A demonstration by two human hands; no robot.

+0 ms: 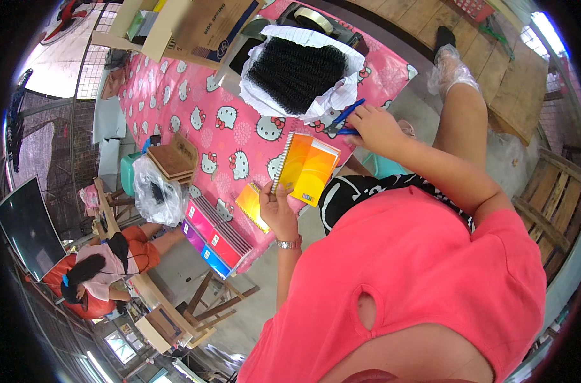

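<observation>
Yellow spiral notebook (300, 159) in left hand (279, 214), blue-handled scissors (348, 112) at right hand (376, 127)

Holds the notebook near its lower left corner between left thumb and fingers, spiral edge turned away from the right hand. Poses it across the near edge of the pink tablecloth (194, 96), partly above the cloth, partly above the lap. Wears a metal-banded watch (289, 242) on the wrist just behind the left hand.

Bends the right fingers over the scissors' blue handles, at the table edge, up and to the right of the left hand; cannot tell whether clamped on them or only resting there.

Has a second spiral notebook (251, 205), also yellow, just left of the left hand, on the cloth. Has stacked notebooks (229, 242) in pink, purple and blue farther left of that hand, by the table edge, then a clear plastic bag (159, 201) well to its left.

Faces black crinkly strands (297, 73) in white paper (258, 86), beyond both hands, with a roll of tape (313, 20) farther out and a cardboard box (217, 29) left of the paper. Shares the room with a seated person (102, 274), well apart, far left of the left hand.
</observation>
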